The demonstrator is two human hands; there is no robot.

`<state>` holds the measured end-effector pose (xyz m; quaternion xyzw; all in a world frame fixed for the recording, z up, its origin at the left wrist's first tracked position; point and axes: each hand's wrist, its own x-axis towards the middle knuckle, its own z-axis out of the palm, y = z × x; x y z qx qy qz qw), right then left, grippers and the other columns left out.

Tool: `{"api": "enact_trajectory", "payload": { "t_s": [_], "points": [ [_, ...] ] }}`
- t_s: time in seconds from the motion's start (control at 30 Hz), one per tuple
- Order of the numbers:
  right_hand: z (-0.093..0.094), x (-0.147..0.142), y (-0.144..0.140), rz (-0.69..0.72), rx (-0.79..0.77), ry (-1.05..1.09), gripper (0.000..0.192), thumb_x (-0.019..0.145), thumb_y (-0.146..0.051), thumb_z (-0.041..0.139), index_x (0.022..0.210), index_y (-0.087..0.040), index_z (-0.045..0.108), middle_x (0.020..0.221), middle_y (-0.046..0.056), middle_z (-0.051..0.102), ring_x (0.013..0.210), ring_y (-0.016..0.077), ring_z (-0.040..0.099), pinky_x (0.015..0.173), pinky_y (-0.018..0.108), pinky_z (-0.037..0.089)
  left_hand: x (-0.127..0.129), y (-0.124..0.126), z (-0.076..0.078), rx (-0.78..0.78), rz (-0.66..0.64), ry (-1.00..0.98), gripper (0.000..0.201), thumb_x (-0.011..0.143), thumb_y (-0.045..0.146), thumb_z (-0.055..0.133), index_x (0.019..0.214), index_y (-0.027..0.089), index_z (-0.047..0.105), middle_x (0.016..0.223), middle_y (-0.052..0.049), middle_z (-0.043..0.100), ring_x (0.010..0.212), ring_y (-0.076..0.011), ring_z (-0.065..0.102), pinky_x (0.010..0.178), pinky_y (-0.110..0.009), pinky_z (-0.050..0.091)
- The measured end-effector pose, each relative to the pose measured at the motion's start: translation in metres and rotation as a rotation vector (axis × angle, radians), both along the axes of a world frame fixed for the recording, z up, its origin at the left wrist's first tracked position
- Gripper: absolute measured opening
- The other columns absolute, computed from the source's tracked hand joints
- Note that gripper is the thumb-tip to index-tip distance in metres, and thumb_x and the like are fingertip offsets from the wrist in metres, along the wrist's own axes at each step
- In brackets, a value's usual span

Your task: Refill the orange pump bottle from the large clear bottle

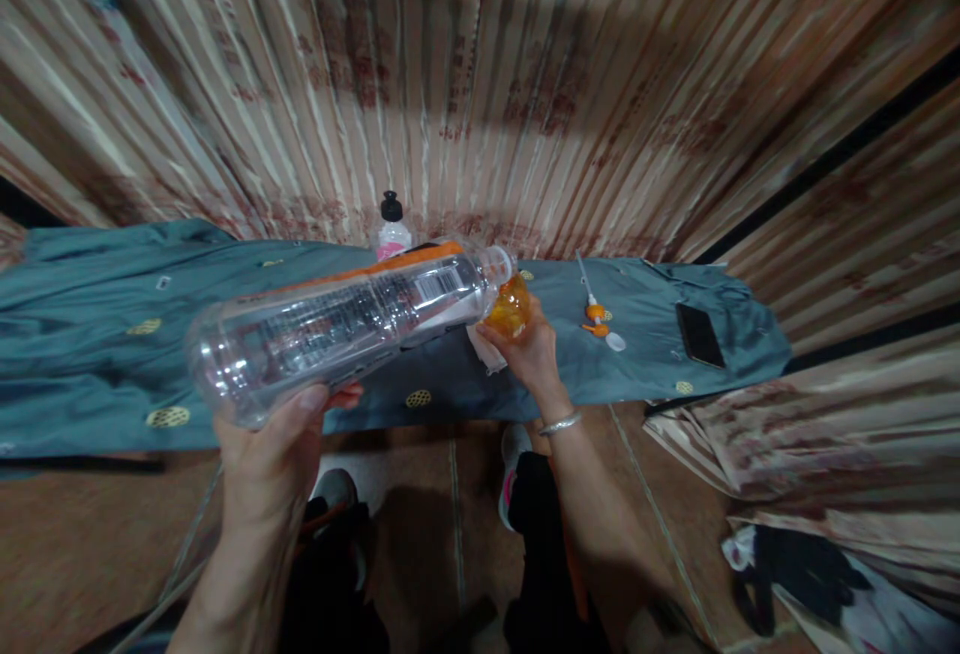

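My left hand (279,439) grips the base of a large clear plastic bottle (337,324), tipped on its side with its open mouth toward the right. My right hand (529,359) holds a small orange translucent container (510,306) right under the bottle's mouth; the two touch or nearly touch. A silver bangle sits on my right wrist. Both hands hover over a teal cloth-covered surface (97,354).
A small bottle with a black cap and pink label (391,229) stands at the back. A pump nozzle with an orange collar and white tip (596,312) lies on the cloth. A black phone (699,334) rests at the right. Patterned curtains hang behind.
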<state>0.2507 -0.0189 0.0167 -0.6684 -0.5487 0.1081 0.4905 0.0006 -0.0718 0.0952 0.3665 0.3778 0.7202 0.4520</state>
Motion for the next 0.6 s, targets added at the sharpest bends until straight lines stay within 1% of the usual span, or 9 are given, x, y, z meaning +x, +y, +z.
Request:
{"api": "enact_trajectory", "payload": {
  "t_s": [0.1,0.27,0.43,0.6],
  "points": [
    [0.0002,0.0000,0.0001,0.000,-0.006,0.001,0.074,0.064,-0.044,0.085,0.128,-0.019,0.057,0.119,0.012,0.074,0.108,0.0310,0.071,0.092,0.044,0.057,0.0007,0.0002,0.0004,0.003,0.009,-0.001,0.016,0.047,0.014,0.075,0.061,0.020,0.074,0.058,0.004,0.072,0.039,-0.0138,0.064,0.040,-0.021,0.058],
    [0.0016,-0.0001,0.0001,-0.009,-0.029,0.001,0.077,0.063,-0.043,0.086,0.129,-0.017,0.056,0.119,0.013,0.074,0.108,0.0319,0.071,0.093,0.045,0.056,0.0006,0.0006,-0.0009,0.006,0.005,0.025,0.008,0.049,0.017,0.075,0.055,0.019,0.071,0.056,0.002,0.071,0.039,-0.0140,0.065,0.042,-0.020,0.058],
    [0.0022,0.0001,0.0001,0.002,-0.026,0.001,0.075,0.064,-0.044,0.086,0.128,-0.018,0.056,0.120,0.012,0.074,0.108,0.0307,0.071,0.093,0.044,0.056,-0.0004,0.0005,-0.0035,0.016,0.000,0.009,0.014,0.050,0.016,0.077,0.064,0.019,0.073,0.060,0.003,0.073,0.042,-0.0138,0.066,0.043,-0.021,0.059],
    [0.0021,0.0000,-0.0003,0.003,-0.026,0.007,0.074,0.065,-0.044,0.085,0.128,-0.018,0.056,0.119,0.012,0.074,0.108,0.0307,0.071,0.093,0.044,0.056,0.0001,0.0003,-0.0020,0.019,-0.010,0.009,0.017,0.050,0.017,0.080,0.065,0.018,0.073,0.061,0.002,0.073,0.042,-0.0145,0.066,0.044,-0.021,0.059]
  ]
}}
